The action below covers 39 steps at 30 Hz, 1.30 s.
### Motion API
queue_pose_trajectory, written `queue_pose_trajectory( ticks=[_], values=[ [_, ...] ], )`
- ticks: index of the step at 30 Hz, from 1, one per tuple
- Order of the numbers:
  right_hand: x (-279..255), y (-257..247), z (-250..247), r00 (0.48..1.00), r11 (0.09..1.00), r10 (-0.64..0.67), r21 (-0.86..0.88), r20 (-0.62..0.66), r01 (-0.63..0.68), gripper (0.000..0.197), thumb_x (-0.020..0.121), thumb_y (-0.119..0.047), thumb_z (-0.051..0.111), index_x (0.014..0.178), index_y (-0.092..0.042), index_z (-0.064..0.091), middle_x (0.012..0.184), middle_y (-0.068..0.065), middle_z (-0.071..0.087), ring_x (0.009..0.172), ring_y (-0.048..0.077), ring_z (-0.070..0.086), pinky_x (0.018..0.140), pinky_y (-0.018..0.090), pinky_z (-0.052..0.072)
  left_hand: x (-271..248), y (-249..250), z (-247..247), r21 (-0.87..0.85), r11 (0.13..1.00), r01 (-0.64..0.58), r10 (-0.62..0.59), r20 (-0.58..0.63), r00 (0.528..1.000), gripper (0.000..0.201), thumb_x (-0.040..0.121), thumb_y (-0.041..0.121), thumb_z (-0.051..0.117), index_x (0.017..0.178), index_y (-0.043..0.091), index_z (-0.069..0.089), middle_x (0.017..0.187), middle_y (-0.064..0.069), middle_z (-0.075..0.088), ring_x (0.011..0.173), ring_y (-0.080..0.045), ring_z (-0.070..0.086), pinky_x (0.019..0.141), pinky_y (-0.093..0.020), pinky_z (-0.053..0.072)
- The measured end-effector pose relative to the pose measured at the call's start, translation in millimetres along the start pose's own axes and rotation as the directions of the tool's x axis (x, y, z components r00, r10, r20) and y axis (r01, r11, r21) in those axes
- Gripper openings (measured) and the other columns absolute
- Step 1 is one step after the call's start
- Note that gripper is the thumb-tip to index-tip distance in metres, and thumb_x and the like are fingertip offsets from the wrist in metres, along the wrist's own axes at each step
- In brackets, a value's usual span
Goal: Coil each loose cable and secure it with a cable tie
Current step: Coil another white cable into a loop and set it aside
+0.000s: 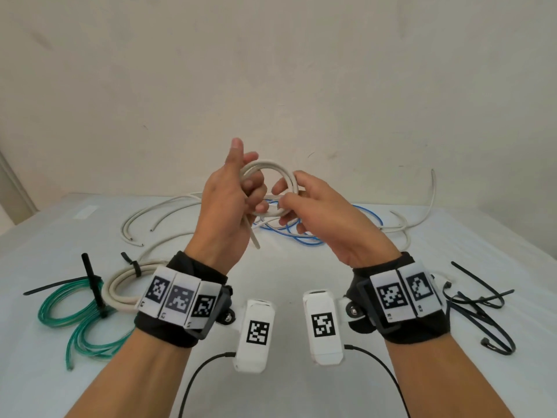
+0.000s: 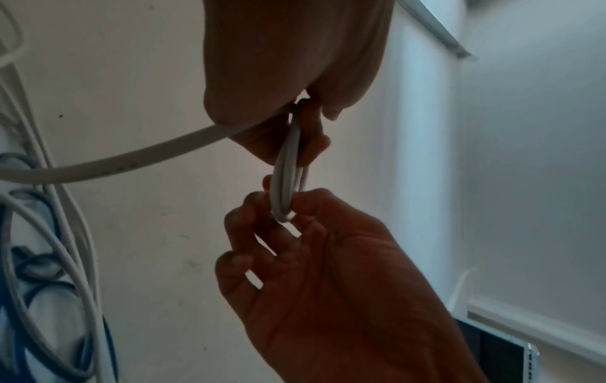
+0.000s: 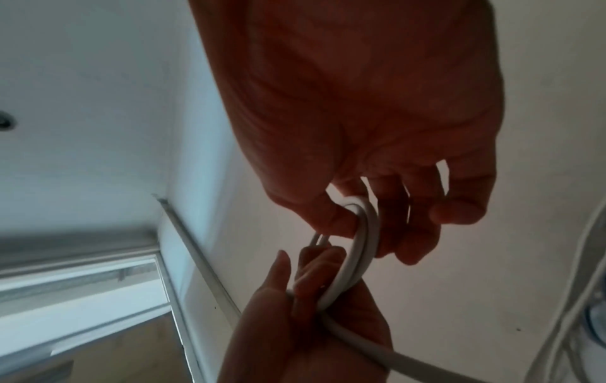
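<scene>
Coiling step: a white cable coil (image 1: 272, 188) is held up above the tabletop (image 1: 301, 267), between both hands, near the middle of the head view.
Left hand: the left hand (image 1: 229, 203) has its fingers curled round the coil's 9 o'clock side, thumb raised; a short free tail (image 1: 252, 236) hangs out below the palm toward 6 o'clock.
Right hand: the right hand (image 1: 313, 212) pinches the loops at about 4 o'clock of the ring, thumb and fingertips closed on the strands.
Key relation: the ring stands roughly upright facing the person, each hand on an opposite side, so both are equally near; the loose tail leaves from the left hand's side, making that hand the anchor and the right the one free to work, by my reading.
Ties: loose black cable ties (image 1: 479, 300) lie on the tabletop at 4 o'clock from the coil, nearer the right hand.
Judgement: the coil looks almost wound; the tail probably needs tucking in before a tie goes round.
Done bundles: a green coil (image 1: 72, 315) and a cream coil (image 1: 120, 288), each with a black tie, lie at 8 o'clock.
Left to do: loose white cables (image 1: 156, 218) and a blue cable (image 1: 301, 236) sprawl behind the hands at 12 o'clock.
</scene>
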State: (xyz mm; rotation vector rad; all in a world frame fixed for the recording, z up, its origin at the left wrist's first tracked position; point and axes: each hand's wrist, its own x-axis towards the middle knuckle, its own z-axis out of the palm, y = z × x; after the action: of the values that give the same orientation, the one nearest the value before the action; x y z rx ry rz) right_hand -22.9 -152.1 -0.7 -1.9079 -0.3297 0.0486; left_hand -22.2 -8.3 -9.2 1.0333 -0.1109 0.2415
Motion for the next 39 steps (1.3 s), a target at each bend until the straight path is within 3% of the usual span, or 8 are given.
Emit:
queue_pose_trajectory(
  ticks=[6,9,15,19,27,30,34,39],
  values=[
    [0,3,3,0.996,0.999,-0.001,-0.038,0.086,0.004,0.036,0.078,-0.026,0.062,0.112,-0.015,0.064,0.099,0.011,0.066,0.09,0.016,0.059,0.082,0.038,0.049,0,-3,-1,0.088,0.995,0.041,-0.042,0.011,0.999,0.036,0.108,0.043,0.048,0.095,0.012,0.061,0.061,0.003,0.026,0.045,-0.01,0.019,0.037,-0.02,0.023],
    [1,2,-1,0.993,0.999,-0.021,0.045,0.116,0.016,0.022,0.095,-0.021,0.065,0.111,-0.008,0.066,0.087,0.005,0.065,0.084,0.017,0.06,0.087,0.045,0.054,2,3,-9,0.246,0.965,0.088,-0.102,0.042,0.994,0.038,0.11,0.041,0.044,0.09,0.012,0.06,0.058,0.003,0.026,0.044,-0.01,0.018,0.038,-0.02,0.018],
    [-1,-1,4,0.984,0.947,0.044,0.306,0.172,-0.096,0.032,0.111,-0.036,0.047,0.094,-0.01,0.057,0.063,-0.003,0.034,0.056,0.014,0.044,0.071,0.029,0.046,0,10,-11,0.395,0.907,0.149,-0.203,0.098,0.974,0.039,0.109,0.043,0.046,0.095,0.01,0.062,0.052,0.006,0.034,0.043,-0.009,0.021,0.04,-0.021,0.018],
    [3,0,13,0.995,0.821,0.06,0.563,0.081,-0.095,0.032,0.112,-0.027,0.044,0.085,-0.011,0.049,0.064,-0.004,0.024,0.053,0.012,0.029,0.069,0.033,0.042,0,5,-8,0.247,0.956,0.157,-0.185,0.098,0.978,0.038,0.105,0.049,0.052,0.095,0.014,0.059,0.058,0.006,0.027,0.046,-0.009,0.021,0.04,-0.02,0.022],
    [11,8,17,0.998,0.571,0.063,0.82,-0.005,-0.032,0.034,0.112,-0.028,0.042,0.082,-0.013,0.047,0.059,-0.003,0.029,0.055,0.014,0.031,0.072,0.038,0.04,-1,0,-1,0.078,0.994,0.075,-0.086,0.151,0.985,0.03,0.108,0.042,0.049,0.104,0.014,0.057,0.063,0.005,0.028,0.052,-0.009,0.024,0.05,-0.021,0.028],
    [12,8,17,0.999,0.627,0.036,0.778,0.039,-0.053,0.028,0.112,-0.03,0.043,0.091,-0.012,0.052,0.067,0.001,0.033,0.061,0.016,0.037,0.07,0.032,0.038,-1,2,-4,0.106,0.994,0.015,-0.029,0.135,0.99,0.026,0.11,0.035,0.045,0.093,0.017,0.055,0.061,0.007,0.021,0.05,-0.009,0.018,0.046,-0.023,0.018],
    [8,8,14,0.991,0.885,0.095,0.449,0.095,-0.128,0.051,0.107,-0.055,0.042,0.082,-0.014,0.058,0.08,0.007,0.055,0.072,0.02,0.052,0.075,0.035,0.049,1,13,-10,0.058,0.998,-0.037,0.032,0.086,0.996,0.029,0.11,0.031,0.046,0.084,0.02,0.052,0.057,0.009,0.022,0.048,-0.009,0.016,0.046,-0.024,0.014],
    [2,7,14,0.88,0.905,0.261,0.215,0.396,-0.366,0.11,0.08,-0.097,0.015,0.123,-0.006,0.058,0.094,0.017,0.077,0.074,0.028,0.071,0.061,0.031,0.049,5,16,-8,-0.169,0.985,-0.017,0.023,0.032,0.999,0.028,0.11,0.031,0.047,0.086,0.019,0.054,0.054,0.01,0.022,0.044,-0.006,0.016,0.039,-0.019,0.019]
  ],
)
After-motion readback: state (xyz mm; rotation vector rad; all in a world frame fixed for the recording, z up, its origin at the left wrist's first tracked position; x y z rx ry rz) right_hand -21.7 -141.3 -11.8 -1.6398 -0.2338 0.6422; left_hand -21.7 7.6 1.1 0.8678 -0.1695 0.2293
